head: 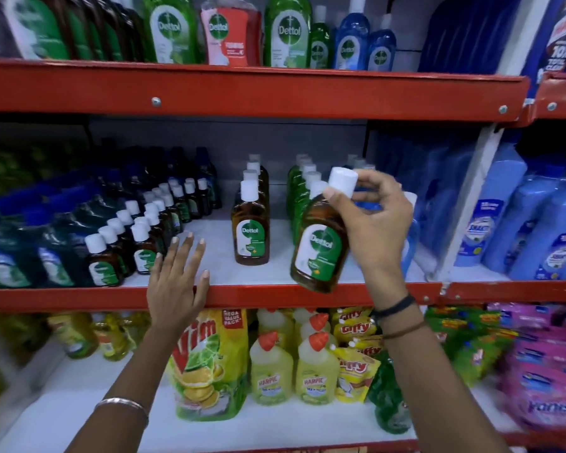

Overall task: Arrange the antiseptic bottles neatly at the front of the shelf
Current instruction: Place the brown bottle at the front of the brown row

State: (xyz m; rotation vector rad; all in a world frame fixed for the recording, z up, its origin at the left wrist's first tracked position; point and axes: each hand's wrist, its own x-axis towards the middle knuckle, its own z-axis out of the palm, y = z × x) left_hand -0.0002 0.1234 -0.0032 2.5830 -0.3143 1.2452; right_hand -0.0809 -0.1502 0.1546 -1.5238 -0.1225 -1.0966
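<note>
My right hand [378, 223] grips a brown antiseptic bottle [319, 253] by its white cap, holding it tilted over the front lip of the middle shelf [268, 294]. Another brown antiseptic bottle [250, 230] stands upright to its left, at the head of a short row running to the back. My left hand [177, 279] lies flat and open on the shelf's front edge, fingers spread, holding nothing. Small brown antiseptic bottles [103, 263] stand in rows just left of that hand. Green bottles [299, 197] line up behind the held bottle.
Dark blue-green refill packs [20, 253] fill the shelf's left end and light blue bottles [543, 237] stand at the right. Large bottles [286, 31] stand on the shelf above. Yellow cleaner bottles [270, 371] and pouches crowd the shelf below.
</note>
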